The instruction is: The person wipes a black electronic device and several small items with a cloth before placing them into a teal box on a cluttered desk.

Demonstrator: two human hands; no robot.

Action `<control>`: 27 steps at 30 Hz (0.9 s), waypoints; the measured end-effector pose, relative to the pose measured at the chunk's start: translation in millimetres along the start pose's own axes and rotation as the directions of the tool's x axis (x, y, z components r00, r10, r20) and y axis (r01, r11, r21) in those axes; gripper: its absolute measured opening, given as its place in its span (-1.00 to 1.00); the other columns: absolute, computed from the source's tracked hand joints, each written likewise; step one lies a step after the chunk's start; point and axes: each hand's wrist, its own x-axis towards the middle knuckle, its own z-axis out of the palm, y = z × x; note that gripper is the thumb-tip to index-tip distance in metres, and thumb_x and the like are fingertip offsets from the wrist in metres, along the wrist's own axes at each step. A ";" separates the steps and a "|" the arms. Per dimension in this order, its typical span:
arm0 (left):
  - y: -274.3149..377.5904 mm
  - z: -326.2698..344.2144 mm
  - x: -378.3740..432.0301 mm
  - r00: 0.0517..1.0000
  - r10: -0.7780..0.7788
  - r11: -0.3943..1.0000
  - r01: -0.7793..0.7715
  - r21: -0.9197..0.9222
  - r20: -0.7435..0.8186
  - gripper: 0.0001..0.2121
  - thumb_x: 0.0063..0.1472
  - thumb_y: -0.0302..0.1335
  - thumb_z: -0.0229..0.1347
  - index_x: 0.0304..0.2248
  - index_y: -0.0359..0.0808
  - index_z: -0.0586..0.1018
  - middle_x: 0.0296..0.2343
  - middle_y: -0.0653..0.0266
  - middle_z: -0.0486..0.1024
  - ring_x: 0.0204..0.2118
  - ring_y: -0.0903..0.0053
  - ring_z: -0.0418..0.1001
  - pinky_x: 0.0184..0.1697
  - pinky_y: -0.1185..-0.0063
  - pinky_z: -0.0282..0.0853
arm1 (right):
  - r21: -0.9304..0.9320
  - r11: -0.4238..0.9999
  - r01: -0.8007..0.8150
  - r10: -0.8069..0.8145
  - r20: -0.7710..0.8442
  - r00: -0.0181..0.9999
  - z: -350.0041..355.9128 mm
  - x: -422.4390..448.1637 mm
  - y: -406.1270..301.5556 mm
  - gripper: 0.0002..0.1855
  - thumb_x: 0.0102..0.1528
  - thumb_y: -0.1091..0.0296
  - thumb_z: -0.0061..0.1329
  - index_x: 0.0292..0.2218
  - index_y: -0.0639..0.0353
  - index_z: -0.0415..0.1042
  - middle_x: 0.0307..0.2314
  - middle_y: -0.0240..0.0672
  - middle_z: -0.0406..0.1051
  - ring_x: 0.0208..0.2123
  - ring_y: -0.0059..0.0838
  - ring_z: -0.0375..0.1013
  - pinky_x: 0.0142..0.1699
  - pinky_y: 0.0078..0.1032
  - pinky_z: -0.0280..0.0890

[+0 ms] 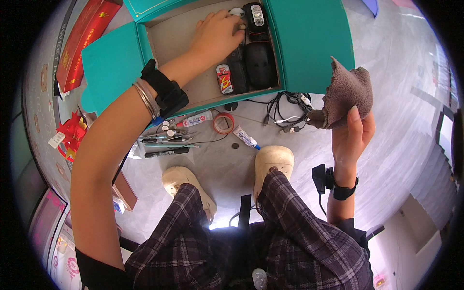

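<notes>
My left hand (219, 36) reaches into an open teal cardboard box (283, 47), its fingertips on or beside a small panda-faced item (236, 13); whether they grip it is hidden. Inside, along the box's right side, lie a headlamp (257, 16), a black oval case (259, 65), a long black item (238, 70) and a small red and white tin (224, 79). Out to the right of the box, my right hand (353, 134) pinches a grey-brown fleecy cloth (349, 90) between thumb and fingers; the cloth hangs over the edge of the box's right flap.
On the floor before the box are bundled cables (286, 108), an orange tape roll (223, 123), glue tubes (246, 137), a black marker (166, 152) and several pens. A red box (85, 47) and a red ornament (74, 132) lie left. Two cream clogs (275, 159) stand nearby.
</notes>
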 end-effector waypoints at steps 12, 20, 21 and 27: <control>0.9 -1.2 14.4 0.998 -0.060 0.992 0.062 -0.108 0.021 -0.85 -0.05 -0.45 0.06 -0.43 -0.30 0.48 -0.52 0.16 0.43 -0.44 0.27 0.41 -0.37 0.47 0.31 | 0.040 0.999 0.004 -0.003 -0.013 1.000 10.7 0.4 -4.5 -0.61 0.06 0.38 -0.20 -0.12 0.46 0.19 -0.20 -0.12 0.29 -0.17 -0.38 0.31 -0.09 -0.44 0.23; 4.3 -2.0 13.4 0.999 -0.018 0.998 0.017 -0.053 -0.029 -0.82 -0.03 -0.42 0.07 -0.39 -0.28 0.48 -0.51 0.20 0.45 -0.45 0.35 0.42 -0.40 0.50 0.32 | 0.014 1.000 -0.019 0.019 0.033 0.999 7.4 -1.3 -3.6 -0.58 0.07 0.41 -0.26 -0.07 0.48 0.11 -0.14 -0.02 0.21 -0.11 -0.23 0.27 -0.05 -0.32 0.22; 9.7 -6.0 14.0 0.996 -0.085 0.990 0.084 -0.111 -0.003 -0.82 -0.02 -0.41 0.06 -0.39 -0.28 0.48 -0.52 0.21 0.45 -0.47 0.38 0.42 -0.41 0.52 0.31 | -0.014 1.000 -0.013 0.013 0.027 1.000 5.8 -1.7 -3.2 -0.59 0.07 0.40 -0.25 -0.08 0.47 0.12 -0.15 -0.04 0.22 -0.13 -0.24 0.28 -0.06 -0.34 0.23; 1.2 -35.4 1.3 0.986 -0.167 0.932 0.167 -0.323 0.030 -0.79 0.04 -0.33 0.04 -0.43 -0.33 0.45 -0.58 0.24 0.40 -0.55 0.55 0.34 -0.47 0.61 0.24 | -0.182 0.983 0.001 -0.003 -0.015 1.000 5.4 -3.2 -3.3 -0.61 0.09 0.36 -0.21 -0.10 0.43 0.16 -0.24 -0.13 0.30 -0.24 -0.36 0.35 -0.16 -0.46 0.29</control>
